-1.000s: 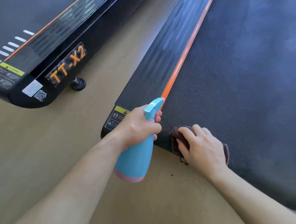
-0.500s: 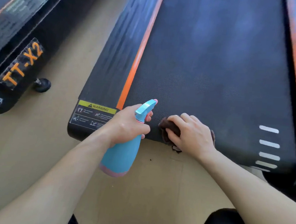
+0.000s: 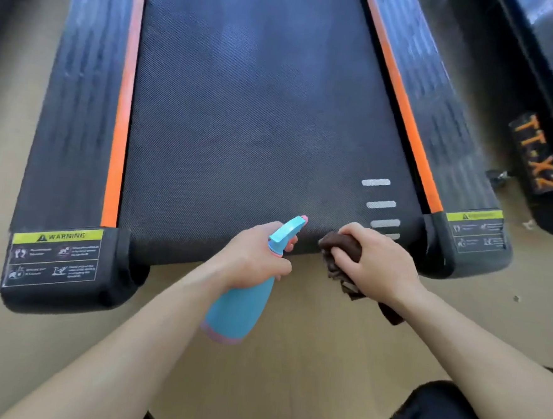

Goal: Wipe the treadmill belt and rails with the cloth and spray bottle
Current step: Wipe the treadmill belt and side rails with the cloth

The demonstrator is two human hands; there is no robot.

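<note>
At the belt's (image 3: 248, 125) near edge, right of centre: my right hand (image 3: 376, 265) grips the bunched brown cloth (image 3: 341, 276), fingers curled over it. A tail of cloth hangs past my wrist over the floor (image 3: 290, 374). Just left of it, my left hand (image 3: 252, 260) is wrapped round the blue bottle's (image 3: 238, 311) neck, nozzle aimed up the belt, base tilted back toward me. Finger on the trigger, I think; it's partly hidden. Hands are close, not touching. White stripes (image 3: 378, 203) lie just beyond the cloth. Left rail (image 3: 80, 97) and right rail (image 3: 445, 123) flank the belt, orange strips inboard.
</note>
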